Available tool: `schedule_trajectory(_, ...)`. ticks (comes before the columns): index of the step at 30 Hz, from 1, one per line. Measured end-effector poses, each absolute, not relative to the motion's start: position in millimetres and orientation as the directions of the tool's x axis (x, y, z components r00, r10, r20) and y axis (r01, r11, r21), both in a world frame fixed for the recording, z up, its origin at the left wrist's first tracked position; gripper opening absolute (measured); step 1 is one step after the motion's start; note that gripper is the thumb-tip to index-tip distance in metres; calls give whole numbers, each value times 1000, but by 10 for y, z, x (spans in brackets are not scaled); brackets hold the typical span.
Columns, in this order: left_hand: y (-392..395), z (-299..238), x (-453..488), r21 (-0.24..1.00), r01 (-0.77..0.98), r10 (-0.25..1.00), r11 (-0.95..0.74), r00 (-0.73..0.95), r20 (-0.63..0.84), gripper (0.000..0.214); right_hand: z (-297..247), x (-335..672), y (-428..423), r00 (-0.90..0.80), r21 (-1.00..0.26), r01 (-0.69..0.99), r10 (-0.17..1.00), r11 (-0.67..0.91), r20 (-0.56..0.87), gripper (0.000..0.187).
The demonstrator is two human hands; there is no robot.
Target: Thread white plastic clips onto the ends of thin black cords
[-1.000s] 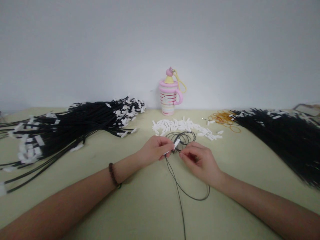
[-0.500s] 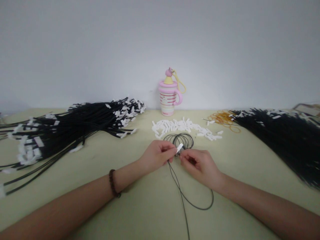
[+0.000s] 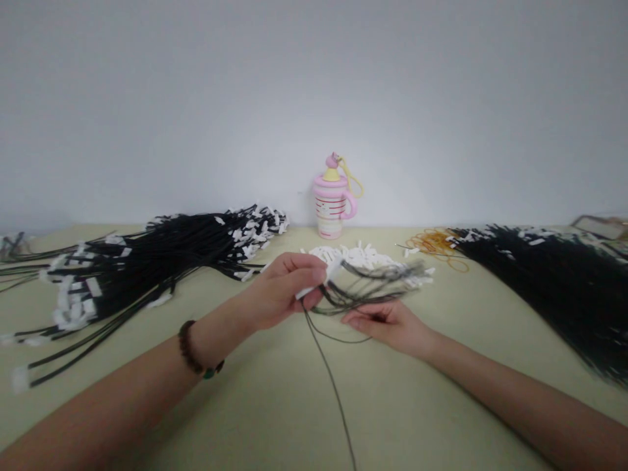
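My left hand (image 3: 282, 294) is raised a little off the table and pinches a thin black cable (image 3: 366, 291) at its white end piece. The cable's coiled loops are blurred and stretch to the right of the fingers; one strand trails down toward me. My right hand (image 3: 387, 324) lies just below the coil with fingers loosely curled, palm partly up, touching or nearly touching the loops; I cannot tell whether it grips them. A pile of small white connectors (image 3: 363, 258) lies just behind both hands.
A big bundle of black cables with white ends (image 3: 147, 261) lies at the left, another black bundle (image 3: 554, 275) at the right. A pink striped cup (image 3: 333, 199) stands against the wall. Orange rubber bands (image 3: 434, 242) lie beside the right bundle.
My left hand lifted and drew the cable end up and left. The round coil was pulled out into a flat, blurred stretch. My right hand let its pinch loosen and dropped below the coil.
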State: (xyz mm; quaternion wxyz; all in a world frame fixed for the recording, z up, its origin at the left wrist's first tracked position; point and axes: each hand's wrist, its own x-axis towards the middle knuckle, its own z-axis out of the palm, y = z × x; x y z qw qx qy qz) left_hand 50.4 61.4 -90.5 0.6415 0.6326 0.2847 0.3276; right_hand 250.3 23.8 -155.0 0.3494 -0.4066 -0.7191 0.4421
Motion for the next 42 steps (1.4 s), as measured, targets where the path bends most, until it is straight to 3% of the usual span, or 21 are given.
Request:
schedule_trajectory(3, 439, -792, 471, 955, 249, 489, -158, 861, -144, 18, -1517, 2586, 302, -452, -950, 225, 887, 215, 93, 27)
schedule_trajectory(5, 342, -793, 503, 898, 323, 322, -298, 920, -224, 18, -1541, 2651, 369, -390, -984, 140, 919, 110, 47, 25)
schedule_trajectory(8, 308, -926, 587, 835, 299, 304, -462, 938, -168, 17, -1606, 2737, 472, -267, -1000, -17, 964, -7, -3, 26)
schedule_trajectory(11, 409, -1151, 653, 823, 316, 404, -473, 907, -115, 16, -1614, 2771, 485, -8, -963, 133, 972, 233, 234, 23)
schedule_trajectory(13, 513, -1296, 672, 845, 356, 531, -399, 841, -104, 19, -1574, 2738, 401, 50, -788, 417, 854, 453, 518, 20)
schedule_trajectory(15, 612, -1407, 676, 868, 368, 611, -334, 786, -98, 21, -1521, 2652, 256, -186, -489, 593, 699, 640, 690, 19)
schedule_trajectory(17, 680, -1473, 674, 880, 367, 680, -300, 730, -73, 21, -1483, 2528, 96, -553, -158, 568, 516, 808, 654, 21)
schedule_trajectory(19, 711, -1502, 672, 890, 366, 724, -272, 687, -61, 20, -1474, 2403, -28, -788, 106, 466, 358, 878, 500, 23)
schedule_trajectory(22, 711, -1509, 683, 902, 358, 757, -240, 651, -58, 20, -1499, 2288, -88, -848, 244, 464, 346, 852, 402, 20)
schedule_trajectory(25, 701, -1505, 710, 907, 356, 776, -224, 629, -55, 21, -1531, 2298, -39, -834, 223, 474, 352, 852, 426, 17)
schedule_trajectory(27, 700, -1503, 729, 909, 353, 781, -221, 623, -52, 20, -1539, 2354, 11, -804, 134, 453, 338, 881, 490, 18)
schedule_trajectory(29, 703, -1505, 742, 911, 348, 779, -222, 625, -50, 20, -1533, 2427, 62, -692, -68, 448, 394, 891, 605, 20)
schedule_trajectory(32, 712, -1516, 744, 915, 356, 791, -191, 608, -71, 20, -1492, 2546, 164, -385, -469, 418, 619, 778, 684, 18)
schedule_trajectory(34, 719, -1526, 737, 916, 369, 811, -154, 577, -96, 20, -1434, 2634, 260, -116, -710, 311, 767, 631, 631, 13)
schedule_trajectory(36, 726, -1537, 728, 919, 373, 828, -126, 550, -110, 21, -1341, 2740, 367, 147, -860, 85, 847, 503, 510, 10)
schedule_trajectory(39, 735, -1545, 720, 930, 354, 839, -93, 531, -118, 21, -1147, 2956, 511, 347, -857, -273, 876, 436, 335, 13)
schedule_trajectory(42, 742, -1536, 722, 950, 309, 855, -42, 503, -125, 21, -954, 3206, 607, 432, -807, -422, 874, 413, 222, 13)
